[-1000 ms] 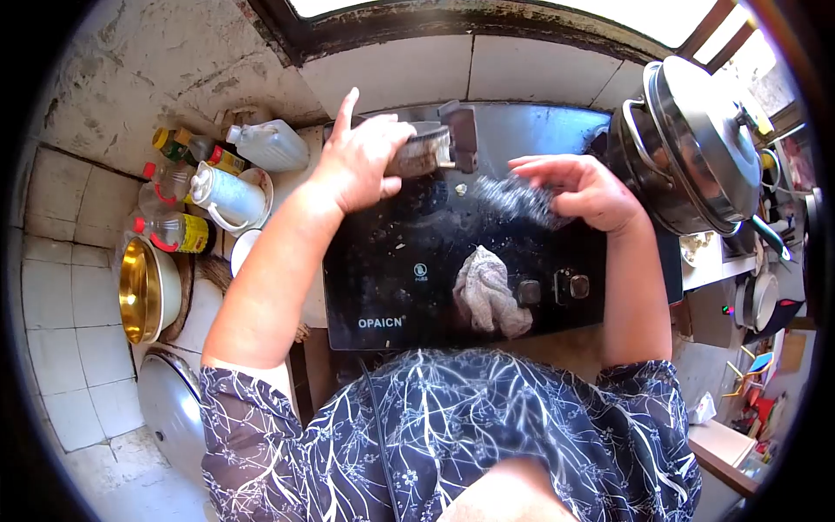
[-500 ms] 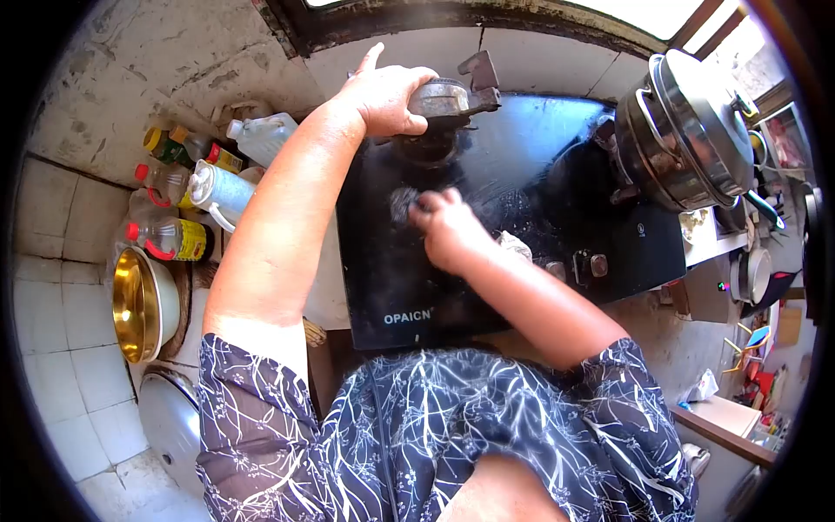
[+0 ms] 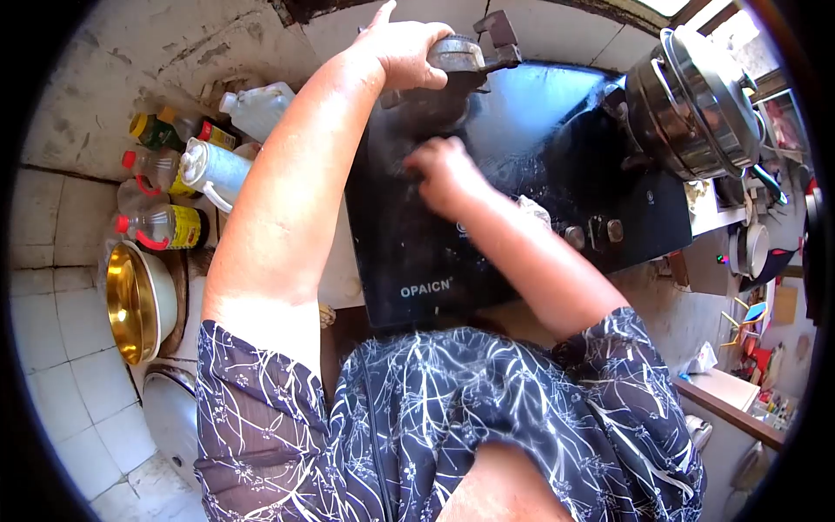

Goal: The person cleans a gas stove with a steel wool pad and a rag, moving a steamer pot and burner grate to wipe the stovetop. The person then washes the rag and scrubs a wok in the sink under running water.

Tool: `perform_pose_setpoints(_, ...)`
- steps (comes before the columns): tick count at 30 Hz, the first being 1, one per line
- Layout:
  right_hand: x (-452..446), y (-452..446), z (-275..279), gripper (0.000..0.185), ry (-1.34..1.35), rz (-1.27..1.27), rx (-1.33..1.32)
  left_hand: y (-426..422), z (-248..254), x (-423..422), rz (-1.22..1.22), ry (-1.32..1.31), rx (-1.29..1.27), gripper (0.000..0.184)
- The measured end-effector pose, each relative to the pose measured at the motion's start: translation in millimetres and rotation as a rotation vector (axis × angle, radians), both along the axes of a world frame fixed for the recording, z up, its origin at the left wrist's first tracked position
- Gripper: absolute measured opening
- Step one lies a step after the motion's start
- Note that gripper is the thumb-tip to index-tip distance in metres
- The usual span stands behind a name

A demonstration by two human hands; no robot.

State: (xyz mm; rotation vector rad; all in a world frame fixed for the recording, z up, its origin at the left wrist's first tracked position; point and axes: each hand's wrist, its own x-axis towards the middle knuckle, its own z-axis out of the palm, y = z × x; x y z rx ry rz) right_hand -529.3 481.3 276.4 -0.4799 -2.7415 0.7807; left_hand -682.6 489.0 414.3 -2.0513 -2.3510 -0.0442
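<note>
From my remote view: the burner (image 3: 457, 54) is held up at the far left of the black glass hob (image 3: 396, 252), its bracket (image 3: 501, 30) alongside, with a dark round area of the hob just below. Pale streaks and specks lie across the middle of the glass, so I judge the surface not uniformly clear; how much of it has been dealt with I cannot tell. At the far right burner position stands the lidded pot (image 3: 687, 104), in place. Left hand (image 3: 391, 54): partly closed, thumb and fingers gripping the burner's near side. Right hand (image 3: 448, 178): low over the left half of the glass, fingers bent inward and blurred; I cannot tell how tightly it is closed, whether it has hold of anything, or whether it touches the glass. Crumpled cloth (image 3: 532, 211): on the hob, partly hidden behind the right forearm, near the two knobs (image 3: 614, 230).
</note>
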Motion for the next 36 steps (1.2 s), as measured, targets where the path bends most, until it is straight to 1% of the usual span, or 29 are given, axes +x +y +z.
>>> perform_pose_setpoints(2,18.3,-39.8,3.8,0.036,0.016,0.19,0.078,-5.6,-1.0,4.2,0.012,-0.021,0.023,0.059)
perform_pose_setpoints(4,47.7,-58.6,6.3,0.032,-0.005,0.341,0.047,-7.4,1.2,6.4,0.006,-0.014,0.003,0.058)
perform_pose_setpoints(6,71.4,-59.4,17.2,0.034,-0.034,0.47,-0.048,-8.7,1.4,9.0,0.01,-0.016,0.016,0.059)
perform_pose_setpoints(7,77.7,-54.1,22.7,0.035,-0.063,0.474,-0.09,-8.0,1.3,10.8,0.014,-0.015,0.027,0.06)
perform_pose_setpoints(8,77.6,-43.9,22.9,0.033,-0.042,0.439,-0.056,-8.0,0.5,12.0,0.016,-0.019,0.034,0.061)
perform_pose_setpoints(9,72.9,-27.6,27.1,0.032,-0.038,0.382,0.037,-8.4,5.6,13.9,0.013,-0.024,0.033,0.061)
perform_pose_setpoints(10,67.6,-10.5,41.1,0.031,0.007,0.266,0.097,-9.4,15.9,15.9,0.0,-0.064,-0.025,0.058)
perform_pose_setpoints(11,61.2,7.8,44.2,0.031,0.011,0.098,0.116,-10.4,22.4,16.7,-0.012,-0.101,-0.082,0.057)
perform_pose_setpoints(12,60.2,23.4,22.5,0.032,0.17,-0.186,0.121,-11.4,23.2,17.1,-0.013,-0.103,-0.087,0.057)
perform_pose_setpoints(13,56.7,35.2,16.0,0.037,0.046,-0.389,0.169,-11.1,23.6,17.8,-0.01,-0.102,-0.095,0.056)
perform_pose_setpoints(14,50.9,38.7,14.2,0.036,-0.135,-0.514,0.09,-9.0,23.4,19.0,-0.007,-0.095,-0.096,0.056)
perform_pose_setpoints(16,39.6,26.0,-1.8,0.032,-0.173,-0.476,0.185,-9.6,23.0,16.3,-0.01,-0.099,-0.09,0.056)
perform_pose_setpoints(17,37.3,6.3,1.4,0.027,-0.162,-0.352,0.155,-11.6,24.5,16.5,-0.038,-0.107,-0.065,0.056)
perform_pose_setpoints(18,41.5,-18.0,4.1,0.032,-0.123,-0.21,0.19,-14.1,24.7,17.8,-0.067,-0.118,-0.04,0.056)
perform_pose_setpoints(19,47.5,-42.0,7.9,0.032,-0.082,-0.12,0.239,-14.9,27.1,18.9,-0.059,-0.13,-0.069,0.057)
perform_pose_setpoints(21,69.4,-66.7,8.4,0.03,0.01,0.097,0.202,-9.5,21.6,19.6,-0.041,-0.115,-0.067,0.057)
perform_pose_setpoints(22,83.5,-77.8,13.3,0.031,-0.001,0.161,0.19,-8.7,18.7,17.1,-0.016,-0.103,-0.074,0.057)
perform_pose_setpoints(24,111.7,-86.0,22.4,0.032,-0.035,0.315,0.049,-9.6,18.9,17.0,-0.02,-0.096,-0.075,0.057)
perform_pose_setpoints(25,119.4,-83.2,27.6,0.032,-0.035,0.318,0.05,-10.9,19.2,17.9,-0.024,-0.084,-0.075,0.057)
perform_pose_setpoints(27,130.5,-77.9,35.8,0.033,-0.133,0.398,-0.078,-12.2,21.6,19.0,-0.014,-0.095,-0.073,0.057)
perform_pose_setpoints(28,126.8,-70.1,33.6,0.035,-0.016,0.331,-0.118,-13.3,21.8,20.4,-0.006,-0.106,-0.075,0.057)
perform_pose_setpoints(30,98.7,-50.2,38.7,0.035,0.151,0.206,-0.057,-15.9,25.4,23.3,0.011,-0.101,-0.103,0.057)
perform_pose_setpoints(32,61.9,-43.9,35.5,0.037,0.208,-0.022,-0.063,-21.4,30.5,25.3,-0.04,-0.135,-0.089,0.057)
perform_pose_setpoints(33,40.2,-42.7,24.4,0.036,0.234,-0.092,-0.068,-17.1,24.4,26.9,0.036,-0.091,-0.082,0.059)
perform_pose_setpoints(34,23.5,-48.2,8.9,0.035,0.255,-0.162,-0.076,-14.9,21.8,27.1,0.03,-0.089,-0.09,0.059)
perform_pose_setpoints(35,14.0,-58.0,-1.0,0.034,0.198,-0.149,0.004,-14.0,20.3,25.9,0.018,-0.073,-0.074,0.06)
perform_pose_setpoints(36,6.4,-66.2,0.3,0.033,0.139,-0.133,0.085,-16.2,22.7,27.0,0.007,-0.06,-0.058,0.06)
